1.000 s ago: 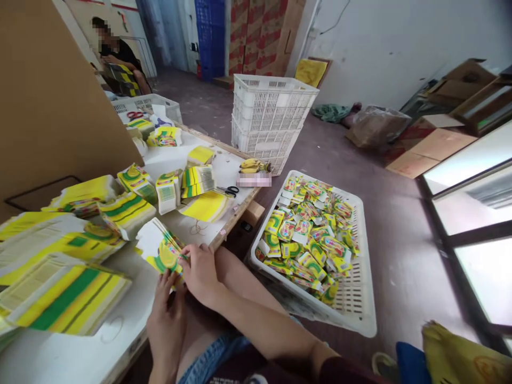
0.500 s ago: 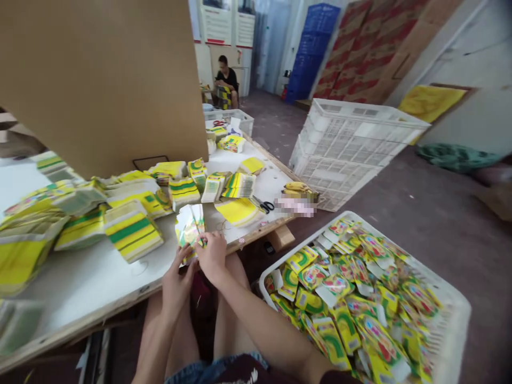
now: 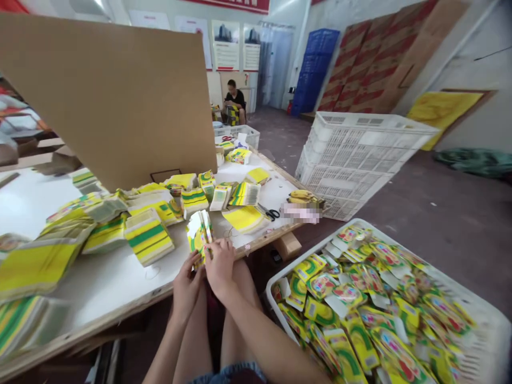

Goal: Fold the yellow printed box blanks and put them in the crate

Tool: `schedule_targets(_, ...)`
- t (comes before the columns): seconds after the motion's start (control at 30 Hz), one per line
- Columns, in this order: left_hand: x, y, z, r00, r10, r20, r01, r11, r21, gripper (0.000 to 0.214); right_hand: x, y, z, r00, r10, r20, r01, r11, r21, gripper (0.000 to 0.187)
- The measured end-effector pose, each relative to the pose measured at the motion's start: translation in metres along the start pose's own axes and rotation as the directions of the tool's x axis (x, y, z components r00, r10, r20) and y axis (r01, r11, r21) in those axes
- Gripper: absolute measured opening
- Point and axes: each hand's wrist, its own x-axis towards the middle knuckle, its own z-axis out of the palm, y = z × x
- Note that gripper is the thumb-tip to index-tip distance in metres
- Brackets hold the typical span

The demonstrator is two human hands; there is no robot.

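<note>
Both my hands hold a small stack of flat yellow-and-green printed cartons [image 3: 200,234] upright at the near edge of the white table [image 3: 112,282]. My left hand [image 3: 187,284] grips the stack from below and the left. My right hand [image 3: 220,264] is closed on its right side, fingers pressed on the top cards. To my right, a white plastic crate [image 3: 492,325] on the floor is filled with several folded yellow-green boxes [image 3: 360,309].
Piles of flat cartons [image 3: 148,242] cover the table, with scissors [image 3: 271,214] and bananas [image 3: 304,196] near its far edge. A large cardboard sheet [image 3: 116,101] stands behind them. Stacked white crates [image 3: 356,160] stand on the floor. Another person [image 3: 235,105] sits at the back.
The camera has lifted and swung left, so more of the room and table shows. My hands stay on the carton stack, which now stands more upright.
</note>
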Motion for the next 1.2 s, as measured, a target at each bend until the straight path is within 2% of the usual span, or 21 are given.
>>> schedule_targets(0.23,0.004,-0.001,-0.001,1.0,-0.002,-0.013,0.001,0.994,-0.109,0.045,-0.004,0.007,0.014,0.991,0.106,-0.083,-0.092,0.983,0.158,0.015)
schedule_targets(0.4,0.005,-0.002,-0.005,0.998,-0.051,-0.02,0.045,0.97,-0.241,0.054,0.004,0.025,0.026,0.97,0.228,-0.085,-0.184,0.916,0.356,0.007)
schedule_targets(0.5,0.007,0.002,-0.011,0.994,-0.101,-0.048,0.081,0.948,-0.308,0.055,0.007,0.038,0.03,0.961,0.274,-0.037,-0.225,0.853,0.472,0.003)
schedule_targets(0.57,0.01,0.005,-0.014,0.991,-0.131,-0.042,0.107,0.927,-0.361,0.053,0.006,0.044,0.031,0.958,0.286,0.024,-0.253,0.8,0.544,0.009)
schedule_targets(0.67,0.015,0.013,-0.018,0.986,-0.164,0.019,0.155,0.884,-0.442,0.053,0.0,0.048,0.031,0.953,0.282,0.113,-0.287,0.716,0.636,0.02)
schedule_targets(0.77,0.019,0.021,-0.018,0.981,-0.176,0.085,0.196,0.854,-0.482,0.054,-0.009,0.047,0.026,0.947,0.281,0.152,-0.303,0.636,0.71,0.028)
schedule_targets(0.9,0.019,0.028,-0.016,0.978,-0.172,0.115,0.205,0.865,-0.457,0.054,-0.015,0.044,0.02,0.943,0.299,0.146,-0.298,0.563,0.771,0.037)
schedule_targets(1.1,0.032,0.03,-0.011,0.982,-0.168,-0.088,0.139,0.953,-0.268,0.022,-0.016,0.044,0.016,0.938,0.343,0.048,-0.249,0.57,0.783,0.03)
schedule_targets(1.2,0.044,0.034,-0.013,0.976,-0.162,-0.147,0.129,0.968,-0.213,0.013,-0.017,0.045,0.008,0.933,0.36,0.007,-0.23,0.583,0.779,0.027)
